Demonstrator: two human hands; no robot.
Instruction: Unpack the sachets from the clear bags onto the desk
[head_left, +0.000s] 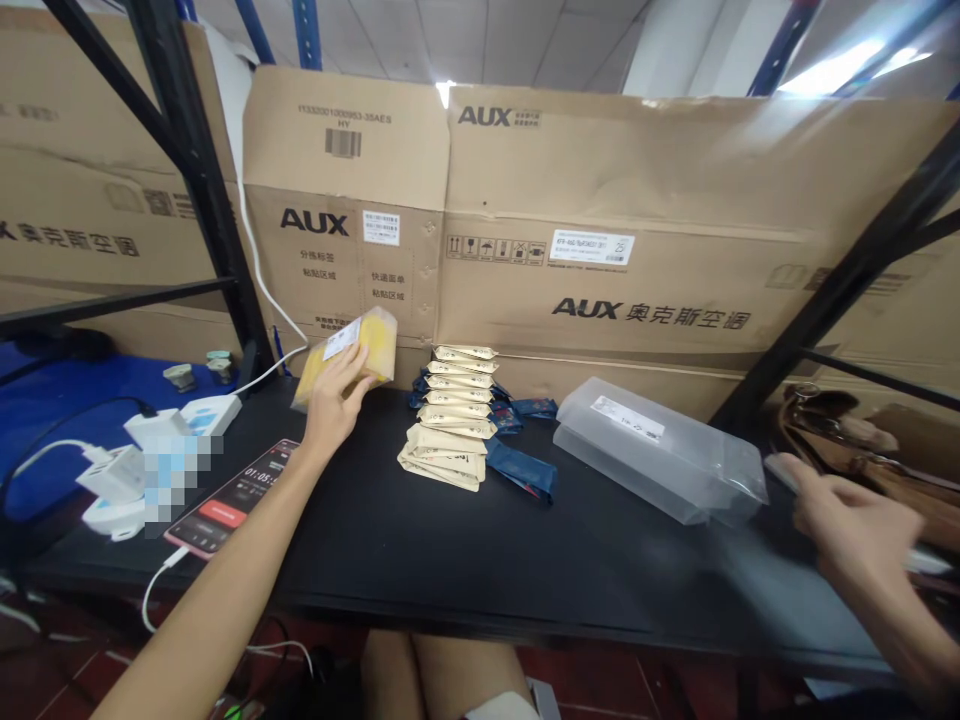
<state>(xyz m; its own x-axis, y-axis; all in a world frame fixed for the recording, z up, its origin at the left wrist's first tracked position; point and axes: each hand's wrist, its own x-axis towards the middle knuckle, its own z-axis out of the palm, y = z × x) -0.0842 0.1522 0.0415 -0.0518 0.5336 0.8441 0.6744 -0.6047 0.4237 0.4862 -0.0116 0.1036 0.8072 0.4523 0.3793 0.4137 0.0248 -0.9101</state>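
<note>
**Left hand grips a yellow packet; right hand blurred at the table's right edge**

The person's left hand point(334, 395) is clenched around a yellow packet point(352, 355), which has a white label and is raised just above the black table point(480, 600), near the cardboard at centre left. The packet's far side is cut off from view by its own tilt, and the fingers hide its lower corner.

At lower right, the right hand point(847, 525) is smeared by motion blur. A pale, thin object point(784, 472) lies by its fingertips, but whether the hand grasps it cannot be told.

At centre, a leaning stack of cream sachets point(450, 420) stands beside navy straps point(521, 475). To its right lies a clear plastic bag point(652, 450) with a white label. At left are white power strips point(210, 412) and a phone point(225, 500), partly covered by a pixelated patch point(172, 480). AUX cartons point(600, 230) stand behind. A brown object point(825, 425) at far right is too dim to make out.
</note>
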